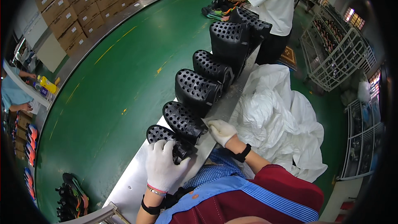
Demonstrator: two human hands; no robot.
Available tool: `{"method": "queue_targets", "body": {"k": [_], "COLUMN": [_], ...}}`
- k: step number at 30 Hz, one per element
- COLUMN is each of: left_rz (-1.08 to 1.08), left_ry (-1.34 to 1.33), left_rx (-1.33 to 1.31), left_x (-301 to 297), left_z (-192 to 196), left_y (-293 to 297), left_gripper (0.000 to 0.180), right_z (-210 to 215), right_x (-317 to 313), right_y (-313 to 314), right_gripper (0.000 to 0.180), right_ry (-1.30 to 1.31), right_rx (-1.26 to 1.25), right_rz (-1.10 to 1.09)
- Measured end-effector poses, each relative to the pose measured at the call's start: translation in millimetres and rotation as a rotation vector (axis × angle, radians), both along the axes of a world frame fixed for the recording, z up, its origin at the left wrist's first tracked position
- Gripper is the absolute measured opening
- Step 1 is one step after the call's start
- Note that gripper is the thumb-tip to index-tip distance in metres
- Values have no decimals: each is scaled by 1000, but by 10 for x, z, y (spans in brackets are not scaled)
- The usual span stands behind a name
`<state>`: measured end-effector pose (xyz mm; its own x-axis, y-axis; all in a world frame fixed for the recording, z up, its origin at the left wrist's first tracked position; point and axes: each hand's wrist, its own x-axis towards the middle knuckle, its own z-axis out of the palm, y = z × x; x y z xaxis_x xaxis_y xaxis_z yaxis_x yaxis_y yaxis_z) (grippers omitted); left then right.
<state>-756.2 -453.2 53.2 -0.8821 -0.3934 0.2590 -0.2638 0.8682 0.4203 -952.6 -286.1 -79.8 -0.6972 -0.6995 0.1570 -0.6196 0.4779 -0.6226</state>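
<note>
A wide green conveyor belt curves away through the room, and everything else sits around it. Beyond its far edge, stacked brown cartons line the wall. Off its near edge, past a metal rim, a heap of white plastic sheeting spreads out, with white wire racks farther from the belt. A person in a white shirt stands at that same edge, farther up the line, and another person's blue sleeve shows at the belt's far side.

Along the near edge of the belt runs a row of black perforated clogs, standing up one behind the other. The nearest clog of the row lies at the belt's rim, and the next clog stands just behind it.

The left hand, in a white glove, is closed over the heel end of the nearest clog, fingers curled onto it. The right hand, also gloved, rests with bent fingers touching the side of the next clog; whether it truly grips I cannot tell.
</note>
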Motion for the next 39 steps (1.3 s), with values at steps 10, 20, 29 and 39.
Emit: {"method": "queue_targets", "body": {"k": [10,20,29,39], "left_rz": [-25,-32,-22,-178], "left_ry": [-55,-19,43,85], "left_rx": [62,6,176,430], "left_x": [-64,-60,59,133], "left_z": [14,-2,-52,-35], "left_y": [-15,-49,-31,-222], "left_gripper": [59,55,54,46], "right_z": [106,923,1246,1314], "right_x": [-178,-574,259,425], "right_y": [244,468,8,-399], "right_gripper": [28,17,25,37], "right_ry": [16,276,286,334], "right_rx": [-9,-215,-286,-251], "right_rz": [-55,-303,165,477]}}
